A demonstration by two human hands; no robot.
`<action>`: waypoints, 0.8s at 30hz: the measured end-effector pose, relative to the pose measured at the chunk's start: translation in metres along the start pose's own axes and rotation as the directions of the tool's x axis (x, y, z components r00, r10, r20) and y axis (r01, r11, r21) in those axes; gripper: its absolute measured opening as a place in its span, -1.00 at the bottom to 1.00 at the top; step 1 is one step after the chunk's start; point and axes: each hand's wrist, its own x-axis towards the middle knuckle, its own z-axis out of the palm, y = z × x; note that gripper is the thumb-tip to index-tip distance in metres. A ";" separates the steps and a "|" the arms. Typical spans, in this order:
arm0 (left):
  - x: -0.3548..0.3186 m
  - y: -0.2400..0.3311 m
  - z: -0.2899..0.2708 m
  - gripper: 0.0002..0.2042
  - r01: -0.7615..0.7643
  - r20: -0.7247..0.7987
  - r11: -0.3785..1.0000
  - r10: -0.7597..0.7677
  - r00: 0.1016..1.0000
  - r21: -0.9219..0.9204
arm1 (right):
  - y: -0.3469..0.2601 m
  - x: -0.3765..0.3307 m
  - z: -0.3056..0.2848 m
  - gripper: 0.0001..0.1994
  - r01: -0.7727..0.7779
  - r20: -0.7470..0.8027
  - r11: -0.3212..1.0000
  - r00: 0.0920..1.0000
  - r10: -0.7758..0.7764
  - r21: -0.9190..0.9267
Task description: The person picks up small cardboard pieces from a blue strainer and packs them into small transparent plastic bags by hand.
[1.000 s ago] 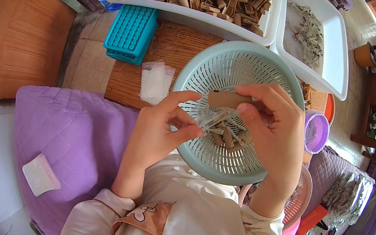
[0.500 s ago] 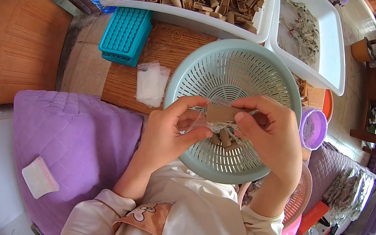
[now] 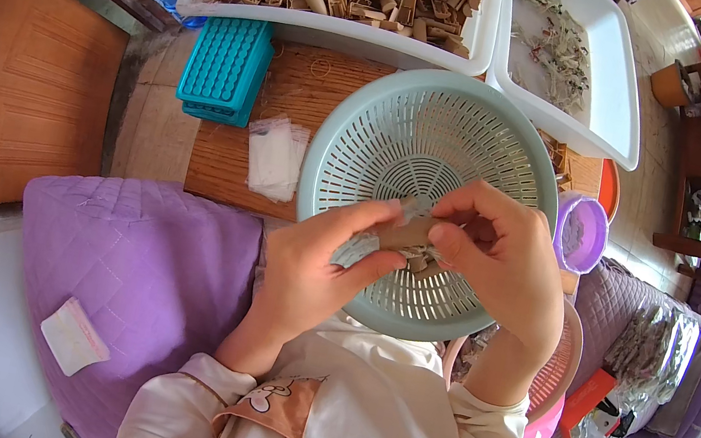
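Note:
Over a grey-green plastic colander [image 3: 335,127], both my hands are closed around a small tan plastic casing [image 3: 404,232]. My left hand [image 3: 311,259] pinches its left end, together with a thin clear bag that is hard to make out against the colander. My right hand [image 3: 501,257] grips the casing's right end between thumb and fingers. Below, more tan casings [image 3: 428,268] lie in the colander, partly hidden by my hands. Several flat clear bags with white backing [image 3: 273,158] lie on the wooden table left of the colander.
A white tub [image 3: 346,29] heaped with brown casings stands at the back. To its right is another white tub [image 3: 616,69] with tangled wired parts. Teal trays [image 3: 225,66] are stacked at left. A purple bucket [image 3: 593,234] and pink basket [image 3: 568,356] stand at right.
My left fingers have moved right and onto the casing, where the clear bag was spread between them before. The casing has tilted, and my right hand keeps its grip.

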 end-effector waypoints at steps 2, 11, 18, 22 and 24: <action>0.001 0.009 -0.001 -0.63 -0.080 0.051 0.963 0.069 0.996 0.258 | 0.002 0.000 0.001 -0.87 0.076 0.005 0.995 0.997 -0.075 -0.064; 0.003 0.006 0.004 -0.54 0.347 0.194 0.729 -0.289 0.938 -0.591 | 0.009 0.005 0.016 -0.78 0.584 -0.047 0.760 0.783 -0.620 -0.285; 0.008 -0.006 0.001 -0.52 0.382 0.217 0.616 -0.328 0.920 -0.689 | 0.021 -0.002 0.018 -0.67 0.614 0.088 0.727 0.779 -0.621 -0.307; 0.007 -0.010 0.003 -0.51 0.393 0.240 0.656 -0.314 0.918 -0.645 | 0.035 -0.007 0.022 -0.69 0.521 0.041 0.824 0.850 -0.526 -0.225; 0.005 -0.011 0.004 -0.51 0.396 0.250 0.666 -0.308 0.918 -0.632 | 0.043 -0.005 0.025 -0.73 0.500 0.028 0.847 0.863 -0.504 -0.178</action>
